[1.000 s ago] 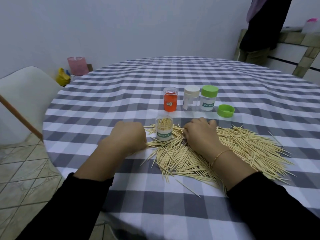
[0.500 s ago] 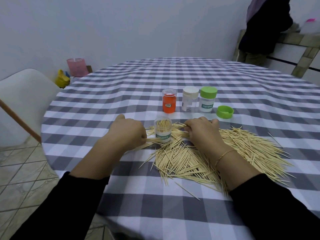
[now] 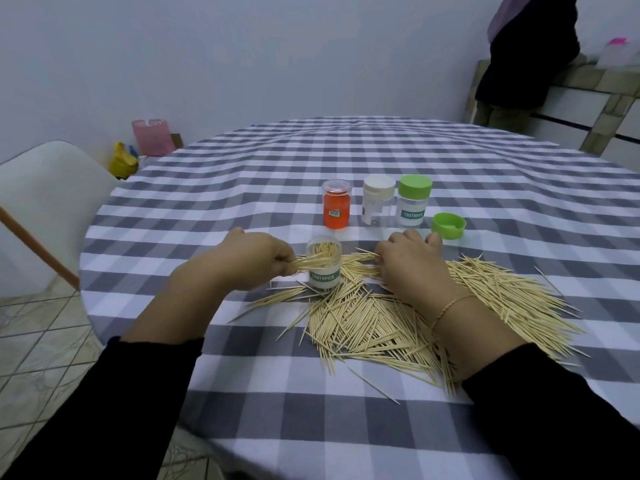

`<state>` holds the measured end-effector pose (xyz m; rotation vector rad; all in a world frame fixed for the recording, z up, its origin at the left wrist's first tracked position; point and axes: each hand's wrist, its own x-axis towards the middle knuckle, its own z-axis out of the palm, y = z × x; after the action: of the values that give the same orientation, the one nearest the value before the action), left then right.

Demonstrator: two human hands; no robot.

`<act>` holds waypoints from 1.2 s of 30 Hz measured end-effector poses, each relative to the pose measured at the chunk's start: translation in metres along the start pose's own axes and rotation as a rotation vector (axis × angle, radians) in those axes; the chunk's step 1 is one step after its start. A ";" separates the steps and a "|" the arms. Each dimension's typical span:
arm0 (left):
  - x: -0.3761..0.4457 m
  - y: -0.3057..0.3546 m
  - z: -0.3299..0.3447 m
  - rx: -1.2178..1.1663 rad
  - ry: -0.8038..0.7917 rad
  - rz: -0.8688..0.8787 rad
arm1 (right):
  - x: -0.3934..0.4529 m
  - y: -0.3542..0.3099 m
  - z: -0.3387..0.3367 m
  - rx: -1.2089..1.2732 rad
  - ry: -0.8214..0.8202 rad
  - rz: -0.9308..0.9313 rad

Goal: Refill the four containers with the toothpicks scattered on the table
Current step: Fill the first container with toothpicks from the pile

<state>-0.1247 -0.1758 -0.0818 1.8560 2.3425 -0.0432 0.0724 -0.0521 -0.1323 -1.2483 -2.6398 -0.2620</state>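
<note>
A wide heap of toothpicks [image 3: 398, 320] lies on the checked tablecloth [image 3: 311, 168]. An open clear container [image 3: 324, 265] labelled TOOTHPICK stands at the heap's far left edge, partly filled. My left hand [image 3: 256, 259] grips a small bundle of toothpicks [image 3: 313, 263] held level in front of that container. My right hand [image 3: 412, 268] rests knuckles-up on the heap, fingers curled over toothpicks at its far edge. Behind stand an orange container [image 3: 336, 204], a white-capped container [image 3: 378, 200] and a green-capped container [image 3: 412, 201].
A loose green cap [image 3: 448, 225] lies right of the three containers. A white chair [image 3: 41, 188] stands at the table's left. A person in dark clothes [image 3: 526, 53] stands at a counter in the far right corner. A pink bin [image 3: 153, 136] sits on the floor.
My left hand has lifted off the cloth with a bundle of toothpicks and brought it up in front of the open container. My right hand stays on the heap.
</note>
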 end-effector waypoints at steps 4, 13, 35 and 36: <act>-0.004 -0.008 -0.008 -0.313 -0.003 0.017 | -0.001 0.002 0.003 -0.050 -0.004 0.005; 0.007 0.016 -0.006 -1.150 0.266 -0.017 | -0.001 0.000 -0.003 0.073 -0.030 0.045; 0.021 0.034 0.021 -1.407 0.321 -0.068 | -0.004 0.004 -0.010 0.034 -0.006 0.082; 0.022 0.033 0.025 -1.382 0.300 -0.069 | -0.004 0.004 -0.012 0.067 -0.014 0.096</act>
<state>-0.0950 -0.1501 -0.1066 1.0380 1.6448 1.4760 0.0792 -0.0554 -0.1217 -1.3543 -2.5688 -0.1482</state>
